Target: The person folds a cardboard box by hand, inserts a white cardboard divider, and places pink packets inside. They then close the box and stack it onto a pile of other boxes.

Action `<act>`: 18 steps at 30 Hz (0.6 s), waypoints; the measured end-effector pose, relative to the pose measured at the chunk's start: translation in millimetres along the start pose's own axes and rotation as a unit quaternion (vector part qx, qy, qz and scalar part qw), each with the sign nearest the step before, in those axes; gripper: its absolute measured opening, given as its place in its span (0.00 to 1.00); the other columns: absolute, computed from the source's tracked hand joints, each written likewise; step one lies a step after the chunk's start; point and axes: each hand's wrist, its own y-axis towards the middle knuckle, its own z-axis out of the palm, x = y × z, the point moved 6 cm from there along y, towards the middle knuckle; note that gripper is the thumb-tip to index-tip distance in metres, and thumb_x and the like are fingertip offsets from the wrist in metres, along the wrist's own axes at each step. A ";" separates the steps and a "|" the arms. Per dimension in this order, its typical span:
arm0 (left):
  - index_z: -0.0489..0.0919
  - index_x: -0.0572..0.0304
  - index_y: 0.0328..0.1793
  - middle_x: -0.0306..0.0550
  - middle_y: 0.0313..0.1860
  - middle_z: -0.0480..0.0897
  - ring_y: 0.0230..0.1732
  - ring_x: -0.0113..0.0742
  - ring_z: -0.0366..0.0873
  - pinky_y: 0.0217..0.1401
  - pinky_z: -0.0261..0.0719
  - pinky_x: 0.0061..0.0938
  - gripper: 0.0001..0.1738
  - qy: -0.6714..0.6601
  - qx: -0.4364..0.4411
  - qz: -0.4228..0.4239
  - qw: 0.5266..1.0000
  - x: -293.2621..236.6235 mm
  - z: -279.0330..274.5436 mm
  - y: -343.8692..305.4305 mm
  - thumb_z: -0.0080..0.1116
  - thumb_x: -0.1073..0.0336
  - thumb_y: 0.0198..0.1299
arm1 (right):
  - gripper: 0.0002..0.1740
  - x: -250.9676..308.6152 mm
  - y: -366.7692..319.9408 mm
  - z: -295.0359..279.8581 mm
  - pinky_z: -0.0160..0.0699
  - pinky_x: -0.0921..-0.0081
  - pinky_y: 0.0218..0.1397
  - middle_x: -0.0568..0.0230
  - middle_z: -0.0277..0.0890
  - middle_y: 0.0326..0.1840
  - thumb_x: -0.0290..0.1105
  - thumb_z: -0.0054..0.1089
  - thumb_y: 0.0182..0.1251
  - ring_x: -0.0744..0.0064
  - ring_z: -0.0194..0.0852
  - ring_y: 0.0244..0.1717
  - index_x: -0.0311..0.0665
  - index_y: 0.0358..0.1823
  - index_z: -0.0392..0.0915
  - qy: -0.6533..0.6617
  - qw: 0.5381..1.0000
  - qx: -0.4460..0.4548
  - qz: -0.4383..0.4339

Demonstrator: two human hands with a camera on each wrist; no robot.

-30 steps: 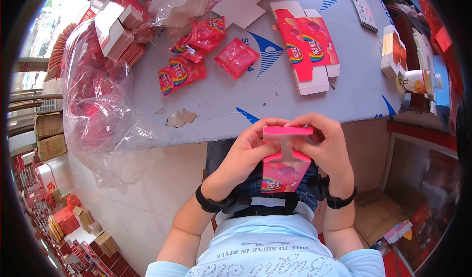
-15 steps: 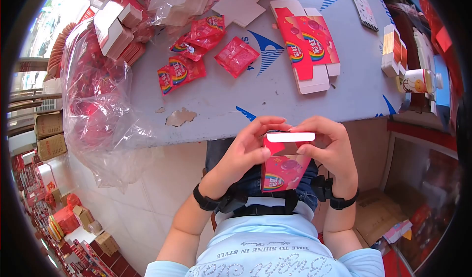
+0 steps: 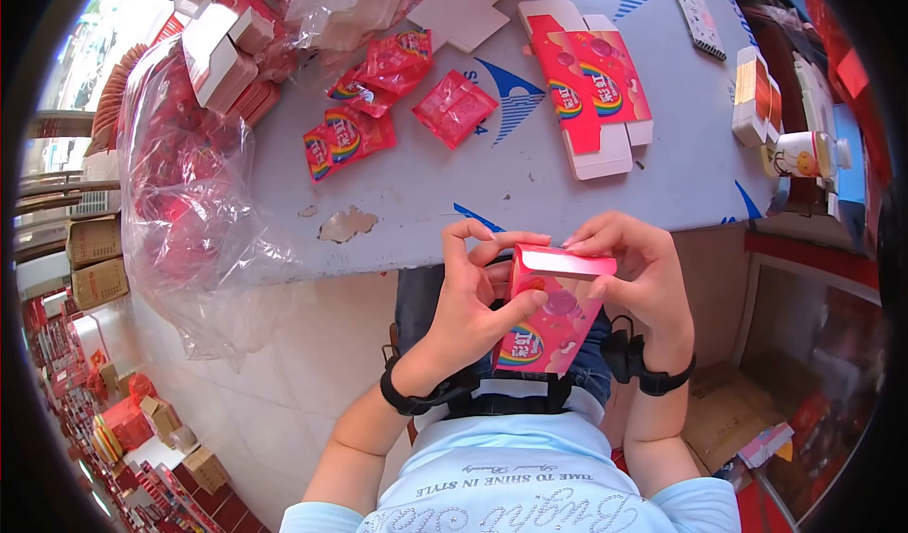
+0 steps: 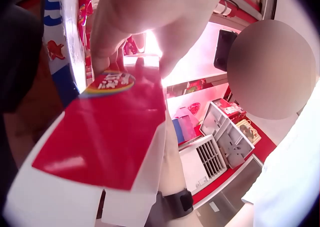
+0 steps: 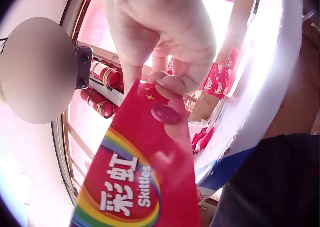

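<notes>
A red Skittles carton [image 3: 549,330] with a rainbow logo is held between both hands just in front of the table's near edge. My left hand [image 3: 473,297] grips its left side, thumb on the front panel and fingers behind; the index finger reaches along the top. Over at the top right corner, my right hand [image 3: 643,263] pinches the box between thumb and fingers. The top flap [image 3: 567,264] lies bent over the opening, its white tuck edge showing. At the carton's other end, white flaps [image 4: 55,199] stick out unfolded in the left wrist view.
Flattened Skittles cartons [image 3: 605,88] lie on the grey table [image 3: 416,211], near several red candy packets [image 3: 456,109]. A clear plastic bag [image 3: 189,211] hangs over the left edge. A phone [image 3: 697,15] and a small bottle [image 3: 809,157] are on the right.
The carton's top stood open with side flaps turned in; the top flap has since been bent down over it. The carton now tilts, and the left index finger has lifted and shifted.
</notes>
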 end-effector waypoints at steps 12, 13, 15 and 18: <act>0.54 0.56 0.62 0.55 0.59 0.67 0.53 0.38 0.75 0.53 0.78 0.29 0.34 0.048 0.038 0.005 0.998 -8.4 5.0 -0.6 0.61 0.75 0.53 | 0.13 25.0 -1.3 5.8 0.72 0.82 0.38 0.60 0.79 0.37 0.20 0.60 0.45 0.76 0.73 0.32 0.36 0.36 0.83 -0.203 0.977 -0.022 -0.063; 0.56 0.57 0.64 0.54 0.59 0.67 0.54 0.37 0.74 0.53 0.77 0.29 0.35 0.069 0.051 0.013 0.996 -9.2 5.7 -0.7 0.61 0.75 0.53 | 0.13 22.8 -1.5 5.8 0.73 0.81 0.40 0.60 0.79 0.37 0.20 0.59 0.46 0.75 0.74 0.34 0.36 0.36 0.83 -0.169 0.985 -0.020 -0.037; 0.58 0.58 0.64 0.53 0.59 0.68 0.54 0.36 0.74 0.53 0.77 0.28 0.33 0.063 0.052 0.011 0.997 -9.9 5.7 -1.0 0.61 0.74 0.53 | 0.13 21.8 -1.2 5.8 0.73 0.80 0.41 0.60 0.79 0.36 0.19 0.59 0.46 0.74 0.76 0.36 0.36 0.36 0.82 -0.134 0.991 -0.018 -0.010; 0.61 0.59 0.64 0.52 0.59 0.69 0.55 0.36 0.73 0.54 0.76 0.28 0.31 0.055 0.052 0.006 0.997 -9.8 4.6 -1.3 0.61 0.73 0.54 | 0.13 22.0 1.0 6.1 0.74 0.79 0.43 0.59 0.79 0.37 0.18 0.58 0.46 0.72 0.77 0.38 0.35 0.36 0.82 -0.115 0.993 -0.001 0.011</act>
